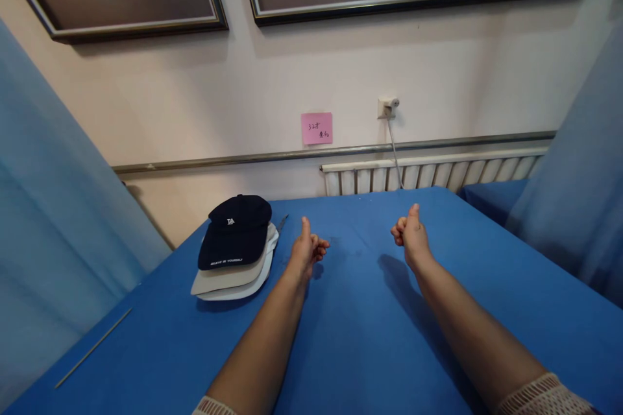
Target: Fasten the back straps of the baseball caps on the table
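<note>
My left hand (307, 249) is held over the blue-covered table (355, 337), thumb up and fingers curled in, with nothing in it. To its right, my right hand (411, 233) makes the same thumbs-up shape and is also bare of any object; its shadow falls on the cloth. Left of my left hand sits a stack of caps. On top is a navy baseball cap (238, 230) with white lettering, over a beige cap (228, 279) and a white cap (243, 293). Neither hand touches the caps.
A thin stick (92, 349) lies near the table's left edge. Behind the table are a radiator (428, 175), a pipe (272, 157), a plugged socket (387, 108) and a pink note (317, 128). Blue curtains (48, 207) hang at both sides.
</note>
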Demonstrator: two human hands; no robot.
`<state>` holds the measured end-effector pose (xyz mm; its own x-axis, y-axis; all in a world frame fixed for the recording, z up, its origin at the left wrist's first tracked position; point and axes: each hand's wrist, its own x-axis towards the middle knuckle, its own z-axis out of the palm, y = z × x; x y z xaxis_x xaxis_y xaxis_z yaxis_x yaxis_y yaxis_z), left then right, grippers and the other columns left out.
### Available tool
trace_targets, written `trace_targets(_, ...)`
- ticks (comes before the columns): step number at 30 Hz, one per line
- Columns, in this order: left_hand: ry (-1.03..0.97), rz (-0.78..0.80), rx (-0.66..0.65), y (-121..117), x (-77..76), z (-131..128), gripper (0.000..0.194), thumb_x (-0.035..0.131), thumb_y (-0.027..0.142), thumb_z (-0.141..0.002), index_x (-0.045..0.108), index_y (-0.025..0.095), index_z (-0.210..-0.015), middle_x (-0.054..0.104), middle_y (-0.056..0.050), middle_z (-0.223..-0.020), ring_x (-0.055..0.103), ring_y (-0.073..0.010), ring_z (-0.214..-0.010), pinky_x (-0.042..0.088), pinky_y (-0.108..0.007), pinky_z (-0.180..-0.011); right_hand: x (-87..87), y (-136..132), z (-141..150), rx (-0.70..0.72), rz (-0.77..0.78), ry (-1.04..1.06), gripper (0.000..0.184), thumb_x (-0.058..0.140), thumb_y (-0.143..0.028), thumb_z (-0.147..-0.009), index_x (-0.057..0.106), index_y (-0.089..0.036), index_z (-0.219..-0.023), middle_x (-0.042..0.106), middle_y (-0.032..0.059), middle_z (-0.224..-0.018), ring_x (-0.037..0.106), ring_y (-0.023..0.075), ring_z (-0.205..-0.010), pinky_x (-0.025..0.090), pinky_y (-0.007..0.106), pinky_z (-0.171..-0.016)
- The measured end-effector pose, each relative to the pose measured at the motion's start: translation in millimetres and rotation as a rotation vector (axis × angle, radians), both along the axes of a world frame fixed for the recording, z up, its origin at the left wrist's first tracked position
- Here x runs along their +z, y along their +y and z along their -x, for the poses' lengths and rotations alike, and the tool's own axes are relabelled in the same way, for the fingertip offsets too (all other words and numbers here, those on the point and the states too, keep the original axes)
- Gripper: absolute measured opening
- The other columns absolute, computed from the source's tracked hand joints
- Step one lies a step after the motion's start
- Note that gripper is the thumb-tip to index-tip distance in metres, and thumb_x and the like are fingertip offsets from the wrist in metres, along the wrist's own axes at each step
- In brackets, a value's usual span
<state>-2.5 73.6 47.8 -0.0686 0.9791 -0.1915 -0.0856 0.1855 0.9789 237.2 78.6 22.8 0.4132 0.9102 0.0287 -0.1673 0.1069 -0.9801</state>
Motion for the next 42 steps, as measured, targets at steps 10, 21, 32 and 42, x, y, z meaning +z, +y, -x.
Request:
trace_targets(10, -0.009, 0.052, 0.011, -4, -32.1, 7, 0.063, 0.050, 0.078, -0.066, 0.036, 0.019, -0.049, 0.063, -0.007, -0.063, 0.049, -0.0097, -0.045, 0.031, -0.023, -0.046, -48.8, -7, 31, 0.185, 0.172, -0.171, 0.059, 0.026, -0.066, -0.089, 0.040, -0.024, -0.050, 0.049, 0.0013, -0.044, 0.041, 0.0118, -0.036, 0.030, 0.026, -0.039)
trace_targets(21, 0.172, -0.471, 0.810, -50, -6.6, 79, 0.028, 0.058, 0.029, -0.078, 0.052, 0.019, -0.103, 0.059, -0.007, -0.107, 0.060, -0.0139, -0.086, 0.048, -0.025, -0.071, -107.3, -38, 65, 0.475, 0.073, -0.553, 0.012, 0.053, -0.026, -0.082, 0.054, -0.022, -0.070, 0.058, -0.0008, -0.060, 0.050, 0.0124, -0.054, 0.036, 0.023, -0.053)
trace_targets(32, 0.294, -0.581, 1.268, -50, -5.5, 137, 0.054, 0.067, 0.014, -0.066, 0.046, 0.017, -0.116, 0.048, -0.006, -0.112, 0.055, -0.0167, -0.096, 0.044, -0.041, -0.097, -103.6, -29, 52, 0.639, -0.033, -0.649, 0.012, 0.053, -0.020, -0.084, 0.057, -0.020, -0.073, 0.059, -0.0018, -0.062, 0.052, 0.0106, -0.055, 0.035, 0.022, -0.054)
trace_targets(42, 0.414, -0.693, 1.132, -50, -9.3, 120, 0.065, 0.066, 0.014, -0.064, 0.040, 0.021, -0.124, 0.031, -0.014, -0.143, 0.043, -0.0255, -0.129, 0.043, -0.041, -0.102, -97.1, -28, 51, 0.645, -0.005, -0.428, 0.013, 0.054, -0.022, -0.083, 0.053, -0.020, -0.070, 0.059, -0.0029, -0.063, 0.053, 0.0090, -0.052, 0.039, 0.020, -0.054)
